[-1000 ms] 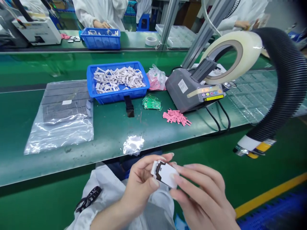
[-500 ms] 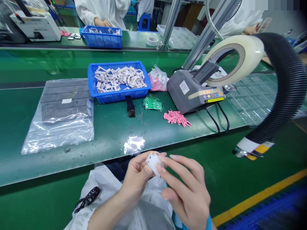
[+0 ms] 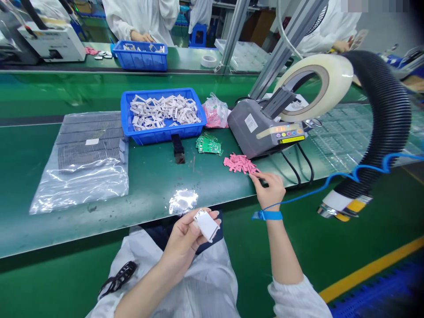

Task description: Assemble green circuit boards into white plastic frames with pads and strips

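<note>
A thin white rectangular piece, its material hard to tell from here, is gripped in the person's left hand, with the thumb and fingers closed on its lower end and the rest tilted clear. It is held above the white smock on the person's lap, just in from the near edge of the green table. Only this light hold secures it, so a loosened thumb could let it slip onto the lap, where a black chain-like strip lies, or under the table edge.

The right hand is out on the table, its fingers extended and drawn together. Its fingertips are at the edge of a loose pile of small pink strips, but whether they have a strip between them cannot be told. The pile is unconfined, so a careless sweep could scatter strips toward the table edge.

A blue wrist strap circles that wrist, and its coiled blue cord runs across a black corrugated hose — a wide reach could snag it. Beyond the pile sit a grey tape dispenser, small green circuit boards and a blue plastic crate of white pieces.
</note>
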A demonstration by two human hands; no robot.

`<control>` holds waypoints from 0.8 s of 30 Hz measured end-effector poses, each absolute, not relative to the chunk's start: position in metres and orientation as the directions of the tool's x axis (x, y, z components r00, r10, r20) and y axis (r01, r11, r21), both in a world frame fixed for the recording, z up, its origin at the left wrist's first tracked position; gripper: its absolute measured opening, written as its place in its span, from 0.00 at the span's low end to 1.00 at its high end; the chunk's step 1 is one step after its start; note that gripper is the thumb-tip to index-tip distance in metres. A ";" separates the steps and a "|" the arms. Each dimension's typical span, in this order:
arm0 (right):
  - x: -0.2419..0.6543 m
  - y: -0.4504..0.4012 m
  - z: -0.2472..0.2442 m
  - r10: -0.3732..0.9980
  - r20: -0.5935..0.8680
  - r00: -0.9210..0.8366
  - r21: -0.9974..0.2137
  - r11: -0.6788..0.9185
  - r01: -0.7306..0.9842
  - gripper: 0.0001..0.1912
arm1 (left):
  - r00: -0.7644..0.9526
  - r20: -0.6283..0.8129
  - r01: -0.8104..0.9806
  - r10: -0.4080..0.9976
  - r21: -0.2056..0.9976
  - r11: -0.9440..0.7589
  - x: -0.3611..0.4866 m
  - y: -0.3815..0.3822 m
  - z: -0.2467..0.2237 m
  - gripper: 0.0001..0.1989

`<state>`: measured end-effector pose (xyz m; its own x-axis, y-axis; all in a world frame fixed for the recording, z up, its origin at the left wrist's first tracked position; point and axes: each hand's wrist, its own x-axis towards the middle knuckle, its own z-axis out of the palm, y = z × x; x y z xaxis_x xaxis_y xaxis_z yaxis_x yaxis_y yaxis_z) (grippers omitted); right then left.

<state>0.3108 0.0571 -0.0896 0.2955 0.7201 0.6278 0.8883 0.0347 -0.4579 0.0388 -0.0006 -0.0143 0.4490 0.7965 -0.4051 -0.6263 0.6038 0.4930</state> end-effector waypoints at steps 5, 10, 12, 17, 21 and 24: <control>0.313 0.060 -0.085 0.752 0.622 0.219 -0.429 0.094 0.898 0.14 | 0.465 -0.404 -0.612 0.788 0.496 0.616 0.039 -0.002 -0.014 0.15; 0.321 0.066 -0.082 0.762 0.632 0.141 -0.374 0.140 0.917 0.09 | 0.475 -0.413 -0.601 0.777 0.492 0.630 0.038 -0.005 -0.011 0.14; 0.318 0.064 -0.078 0.722 0.675 0.152 -0.368 0.151 0.917 0.07 | 0.470 -0.423 -0.604 0.775 0.487 0.631 0.038 -0.005 -0.010 0.14; 0.279 0.037 -0.043 0.629 0.754 0.190 -0.429 0.252 0.867 0.04 | 0.452 -0.466 -0.603 0.761 0.469 0.645 0.037 -0.004 -0.008 0.17; 0.232 0.004 0.003 0.710 0.700 -0.076 -0.465 0.534 0.706 0.05 | 0.473 -0.482 -0.596 0.737 0.441 0.671 0.037 -0.003 -0.004 0.16; 0.212 -0.008 0.022 0.709 0.653 -0.265 -0.446 0.643 0.622 0.04 | 0.499 -0.477 -0.584 0.724 0.432 0.687 0.036 -0.002 -0.002 0.16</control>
<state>0.2117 -0.0077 0.0223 -0.2653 0.7094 0.6529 0.6218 0.6435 -0.4464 0.0364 -0.0024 -0.0022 0.4990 0.7235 -0.4769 -0.5841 0.6874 0.4317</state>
